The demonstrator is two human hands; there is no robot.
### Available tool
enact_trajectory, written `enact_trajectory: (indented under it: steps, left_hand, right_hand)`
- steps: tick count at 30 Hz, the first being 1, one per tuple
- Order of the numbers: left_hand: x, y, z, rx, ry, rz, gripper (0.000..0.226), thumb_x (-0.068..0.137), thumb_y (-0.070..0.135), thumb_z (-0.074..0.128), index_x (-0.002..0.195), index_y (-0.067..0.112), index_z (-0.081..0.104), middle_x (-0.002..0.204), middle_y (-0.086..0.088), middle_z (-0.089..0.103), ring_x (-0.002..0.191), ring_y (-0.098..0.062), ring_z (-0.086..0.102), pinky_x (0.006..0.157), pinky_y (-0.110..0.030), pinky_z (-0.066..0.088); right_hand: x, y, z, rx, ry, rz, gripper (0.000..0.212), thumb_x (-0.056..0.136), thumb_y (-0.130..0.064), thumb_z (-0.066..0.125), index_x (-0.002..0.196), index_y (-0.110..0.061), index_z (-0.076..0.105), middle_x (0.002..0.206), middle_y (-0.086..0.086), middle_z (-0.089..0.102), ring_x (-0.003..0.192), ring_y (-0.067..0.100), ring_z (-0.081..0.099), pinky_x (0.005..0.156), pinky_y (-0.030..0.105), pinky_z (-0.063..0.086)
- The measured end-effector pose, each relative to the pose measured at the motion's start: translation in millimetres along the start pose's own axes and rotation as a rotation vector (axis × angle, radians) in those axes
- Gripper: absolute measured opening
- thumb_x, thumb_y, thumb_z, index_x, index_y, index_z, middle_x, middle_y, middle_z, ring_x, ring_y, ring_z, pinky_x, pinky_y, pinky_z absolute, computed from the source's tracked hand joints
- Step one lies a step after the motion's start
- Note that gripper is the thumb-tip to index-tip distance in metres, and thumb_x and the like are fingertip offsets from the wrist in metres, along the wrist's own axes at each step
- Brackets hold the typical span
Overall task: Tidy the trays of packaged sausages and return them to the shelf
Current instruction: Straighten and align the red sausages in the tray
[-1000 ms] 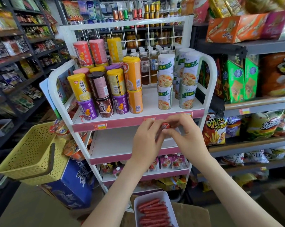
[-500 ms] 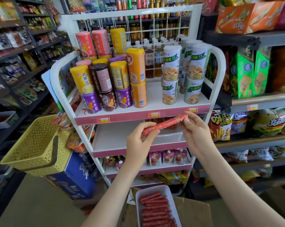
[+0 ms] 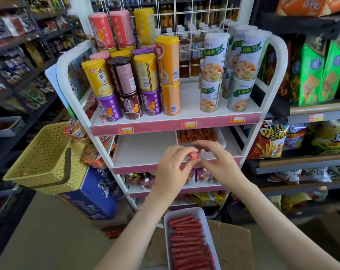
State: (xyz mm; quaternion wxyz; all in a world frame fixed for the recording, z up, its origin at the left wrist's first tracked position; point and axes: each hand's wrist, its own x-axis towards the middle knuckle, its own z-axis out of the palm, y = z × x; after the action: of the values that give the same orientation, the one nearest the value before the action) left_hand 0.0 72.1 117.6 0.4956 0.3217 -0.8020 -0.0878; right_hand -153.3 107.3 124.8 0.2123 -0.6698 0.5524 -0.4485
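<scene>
Head view, stock check at the white rack [image 3: 278, 61].

Arms: two, bare, both reaching forward and up from the lower edge. They converge in front of the second shelf [image 3: 145, 149], with the wrists near one another.

Left hand [image 3: 172, 169]: back toward the camera, fingers curled inward. Thumb and fingertips pinch the near end of one sausage [image 3: 193, 155].

Right hand [image 3: 218, 162]: fingers and thumb curled round the farther part of the same sausage, tips blurred.

Sausage in hand: one, red wrapper, seen almost end-on and pointing toward the rack. It is held just in front of the second shelf's pink edge.

Trays: two, both white.
- Shelf tray [image 3: 222, 137]: sits on the right half of the second shelf, behind the hands. It holds a row of red sausages lying side by side, too closely packed to count.
- Lower tray [image 3: 184, 212]: rests on a cardboard box [image 3: 231, 240] on the floor, below the forearms. It is filled with red sausages laid crosswise in a stack.

Top shelf, left front: four stacks of cans [image 3: 126, 88], two cans each, with more behind.

Yellow basket [image 3: 46, 158]: one, to the left of the rack.
</scene>
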Motion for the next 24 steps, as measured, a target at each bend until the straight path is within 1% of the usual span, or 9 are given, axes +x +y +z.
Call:
enact_trajectory:
  steps: [3, 8, 10, 13, 14, 15, 18, 21, 24]
  left_hand:
    - [-8.2, -5.4, 8.2, 0.017, 0.005, 0.023, 0.023, 0.085, 0.027, 0.064, 0.098, 0.008, 0.070, 0.088, -0.003, 0.063, 0.084, -0.013, 0.053, 0.077, -0.016, 0.040]
    - [-27.5, -21.6, 19.3, -0.021, -0.064, -0.030, 0.025, 0.084, 0.026, 0.067, 0.104, 0.012, 0.068, 0.095, -0.001, 0.060, 0.092, -0.013, 0.053, 0.083, -0.016, 0.042]
    - [-40.3, -30.2, 25.2, -0.090, -0.163, -0.132, 0.031, 0.085, 0.032, 0.064, 0.112, 0.016, 0.062, 0.100, 0.001, 0.059, 0.097, -0.011, 0.053, 0.088, -0.014, 0.040]
    - [-77.4, -53.6, 40.9, -0.200, -0.341, -0.464, 0.041, 0.086, 0.037, 0.062, 0.123, 0.022, 0.052, 0.101, 0.009, 0.057, 0.095, -0.003, 0.054, 0.087, -0.015, 0.043]
    - [-99.8, -67.6, 49.6, -0.173, -0.413, -0.573, 0.040, 0.088, 0.035, 0.062, 0.124, 0.021, 0.052, 0.102, 0.009, 0.058, 0.094, -0.003, 0.056, 0.085, -0.017, 0.045]
    - [-128.3, -85.1, 60.1, -0.106, -0.502, -0.650, 0.037, 0.089, 0.032, 0.062, 0.123, 0.020, 0.053, 0.104, 0.006, 0.060, 0.095, -0.007, 0.058, 0.085, -0.021, 0.047]
    - [-219.8, -124.7, 88.0, 0.022, -0.778, -0.827, 0.025, 0.091, 0.032, 0.054, 0.116, 0.030, 0.052, 0.108, -0.004, 0.064, 0.095, -0.023, 0.062, 0.082, -0.039, 0.051]
    - [-298.3, -146.3, 110.8, 0.143, -1.003, -0.809, 0.025, 0.092, 0.021, 0.052, 0.116, 0.019, 0.057, 0.106, -0.008, 0.064, 0.095, -0.027, 0.061, 0.077, -0.035, 0.049]
    - [-348.9, -154.0, 131.4, 0.165, -1.137, -0.684, 0.029, 0.088, 0.013, 0.050, 0.113, 0.011, 0.065, 0.104, -0.011, 0.066, 0.089, -0.034, 0.063, 0.076, -0.036, 0.050]
  right_hand:
    - [-3.8, 6.9, 12.4, -0.112, 0.048, -0.093, 0.035, 0.076, 0.012, 0.060, 0.106, -0.005, 0.063, 0.097, -0.007, 0.058, 0.094, 0.007, 0.050, 0.085, 0.005, 0.037]
    - [-14.2, 32.0, 29.7, -0.121, 0.032, -0.076, 0.029, 0.076, 0.007, 0.059, 0.102, -0.004, 0.064, 0.091, -0.021, 0.048, 0.086, 0.003, 0.045, 0.078, 0.006, 0.036]
    - [-24.9, 50.1, 39.5, -0.097, -0.013, 0.048, 0.029, 0.083, 0.001, 0.060, 0.111, -0.006, 0.063, 0.095, -0.017, 0.052, 0.090, 0.006, 0.050, 0.079, 0.010, 0.038]
    - [-53.0, 97.9, 60.8, 0.006, -0.083, 0.432, 0.039, 0.091, -0.009, 0.062, 0.128, -0.015, 0.051, 0.091, -0.013, 0.059, 0.084, 0.007, 0.058, 0.074, 0.014, 0.045]
    - [-65.6, 118.1, 69.8, 0.024, -0.083, 0.540, 0.043, 0.091, -0.011, 0.062, 0.131, -0.017, 0.044, 0.088, -0.012, 0.059, 0.081, 0.009, 0.060, 0.073, 0.020, 0.048]
    - [-80.4, 138.1, 78.8, 0.026, -0.087, 0.627, 0.046, 0.091, -0.011, 0.061, 0.131, -0.015, 0.039, 0.086, -0.012, 0.058, 0.079, 0.012, 0.061, 0.071, 0.024, 0.047]
    - [-132.5, 197.3, 109.8, 0.007, -0.166, 0.818, 0.041, 0.091, -0.009, 0.058, 0.124, -0.004, 0.033, 0.093, -0.011, 0.055, 0.081, 0.013, 0.060, 0.069, 0.022, 0.041]
    - [-188.1, 253.1, 144.9, -0.107, -0.366, 0.951, 0.040, 0.095, -0.012, 0.053, 0.131, -0.009, 0.037, 0.119, 0.011, 0.055, 0.107, 0.031, 0.056, 0.085, 0.034, 0.044]
    - [-221.7, 284.7, 175.4, -0.210, -0.511, 0.852, 0.025, 0.095, -0.014, 0.048, 0.120, -0.013, 0.044, 0.107, 0.007, 0.050, 0.097, 0.036, 0.057, 0.077, 0.037, 0.042]
